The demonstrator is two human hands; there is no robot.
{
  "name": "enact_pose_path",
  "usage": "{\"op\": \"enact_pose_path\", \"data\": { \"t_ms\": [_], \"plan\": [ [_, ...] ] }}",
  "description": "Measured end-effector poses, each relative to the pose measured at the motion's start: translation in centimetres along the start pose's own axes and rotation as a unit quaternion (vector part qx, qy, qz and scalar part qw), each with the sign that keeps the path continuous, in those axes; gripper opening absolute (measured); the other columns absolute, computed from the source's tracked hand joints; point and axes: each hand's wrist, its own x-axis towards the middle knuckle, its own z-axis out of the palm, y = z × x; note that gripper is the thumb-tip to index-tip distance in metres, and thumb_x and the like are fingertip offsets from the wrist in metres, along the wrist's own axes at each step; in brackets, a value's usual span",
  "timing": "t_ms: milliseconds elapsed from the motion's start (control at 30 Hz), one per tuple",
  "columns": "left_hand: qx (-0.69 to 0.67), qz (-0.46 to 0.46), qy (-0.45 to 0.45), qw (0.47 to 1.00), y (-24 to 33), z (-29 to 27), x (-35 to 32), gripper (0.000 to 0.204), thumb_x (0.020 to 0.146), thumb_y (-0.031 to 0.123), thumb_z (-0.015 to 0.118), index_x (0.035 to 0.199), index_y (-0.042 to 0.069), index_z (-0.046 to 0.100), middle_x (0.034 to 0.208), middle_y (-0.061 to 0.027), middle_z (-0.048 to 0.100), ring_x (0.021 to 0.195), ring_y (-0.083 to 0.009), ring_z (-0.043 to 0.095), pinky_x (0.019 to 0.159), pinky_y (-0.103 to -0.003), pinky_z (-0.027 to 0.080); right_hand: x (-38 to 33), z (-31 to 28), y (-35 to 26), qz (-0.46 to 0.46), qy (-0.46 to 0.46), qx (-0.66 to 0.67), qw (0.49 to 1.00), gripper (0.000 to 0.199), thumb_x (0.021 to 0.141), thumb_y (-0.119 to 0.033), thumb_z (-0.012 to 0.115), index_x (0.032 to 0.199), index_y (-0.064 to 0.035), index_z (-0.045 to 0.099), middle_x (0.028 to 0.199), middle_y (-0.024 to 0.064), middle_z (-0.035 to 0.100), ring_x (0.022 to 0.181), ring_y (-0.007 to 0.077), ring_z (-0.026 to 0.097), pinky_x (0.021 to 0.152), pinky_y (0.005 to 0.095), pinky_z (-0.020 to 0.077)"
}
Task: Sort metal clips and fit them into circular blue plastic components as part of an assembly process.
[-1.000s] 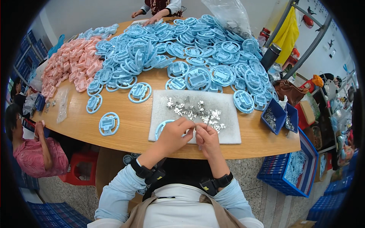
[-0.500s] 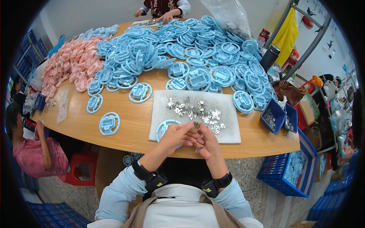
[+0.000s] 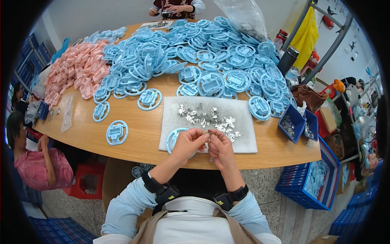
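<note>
Raised since the earlier frame: the far co-worker's hands (image 3: pixel 174 8) (top centre), now lifted off the table edge, and the curled lower fingers of the person's left hand (image 3: pixel 187 143), previously extended toward the right. At lower centre, the left hand and right hand (image 3: pixel 221 151) meet fingertip to fingertip, both pinching a small metal piece (image 3: pixel 209 133), its exact form mostly hidden. Beneath them lies a white mat (image 3: pixel 170 107), bearing scattered silvery clips (image 3: pixel 229 123) and, at its left edge, a light-blue ring part (image 3: pixel 173 139) partly covered by the left hand. Upper centre: a heap of similar blue parts (image 3: pixel 207 44). Upper left: a heap of pink parts (image 3: pixel 77 67). Right: two small blue bins (image 3: pixel 299 131), side by side, containing metal pieces.
</note>
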Motion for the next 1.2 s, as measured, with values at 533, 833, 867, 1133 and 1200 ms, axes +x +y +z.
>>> {"op": "enact_pose_path", "data": {
  "t_ms": [533, 833, 867, 1133, 1200],
  "plan": [
    [-0.219, -0.107, -0.018, 0.970, -1.3, 0.0, 1.4, 0.026, 0.093, 0.010, 0.054, 0.116, -0.001, 0.055, 0.105, -0.0065, 0.063, 0.093, -0.0123, 0.062, 0.078, -0.023, 0.052, 0.9, -0.5, 0.3, -0.257, 0.120, -0.385, 0.878, 0.013, 0.089, -0.011, 0.061, 0.087, 0.0005, 0.066, 0.073, -0.0025, 0.053, 0.061, 0.0052, 0.040, 0.053, 0.0220, 0.0327],
    [0.324, 0.287, 0.010, 0.901, 0.0, -2.1, 3.9, 0.029, 0.082, 0.004, 0.058, 0.111, 0.002, 0.061, 0.108, -0.0131, 0.063, 0.105, -0.0273, 0.058, 0.092, -0.035, 0.044, 0.2, -1.5, -3.4, -0.151, -0.011, -0.680, 0.718, 0.014, 0.081, -0.017, 0.064, 0.083, -0.0036, 0.067, 0.073, 0.0134, 0.055, 0.067, 0.0308, 0.055, 0.062, 0.0380, 0.0434],
    [0.332, 0.312, 0.031, 0.890, 0.9, -2.2, 3.9, 0.030, 0.080, 0.005, 0.061, 0.109, 0.003, 0.062, 0.107, -0.0134, 0.063, 0.105, -0.0285, 0.057, 0.091, -0.036, 0.044, 0.3, -1.5, -3.5, -0.146, -0.008, -0.692, 0.707, 0.013, 0.081, -0.016, 0.064, 0.083, -0.0035, 0.067, 0.073, 0.0131, 0.055, 0.067, 0.0300, 0.055, 0.062, 0.0372, 0.0437],
    [0.528, 0.279, 0.000, 0.802, 2.4, -6.7, -2.4, 0.057, 0.064, 0.029, 0.079, 0.109, 0.002, 0.059, 0.111, -0.0138, 0.058, 0.101, -0.0317, 0.053, 0.089, -0.040, 0.041, -0.8, -1.8, -3.2, -0.153, 0.080, -0.664, 0.728, 0.012, 0.077, -0.013, 0.068, 0.083, -0.0027, 0.067, 0.072, 0.0123, 0.056, 0.065, 0.0271, 0.058, 0.058, 0.0351, 0.0448],
    [0.538, 0.274, 0.026, 0.797, 1.8, -6.8, -2.8, 0.063, 0.060, 0.033, 0.081, 0.111, 0.003, 0.058, 0.113, -0.0137, 0.056, 0.105, -0.0319, 0.051, 0.091, -0.041, 0.039, -1.6, -1.3, -1.8, -0.181, 0.093, -0.683, 0.702, 0.012, 0.076, -0.010, 0.069, 0.084, -0.0014, 0.066, 0.072, 0.0113, 0.057, 0.062, 0.0240, 0.056, 0.056, 0.0336, 0.0443]
  ]
}}
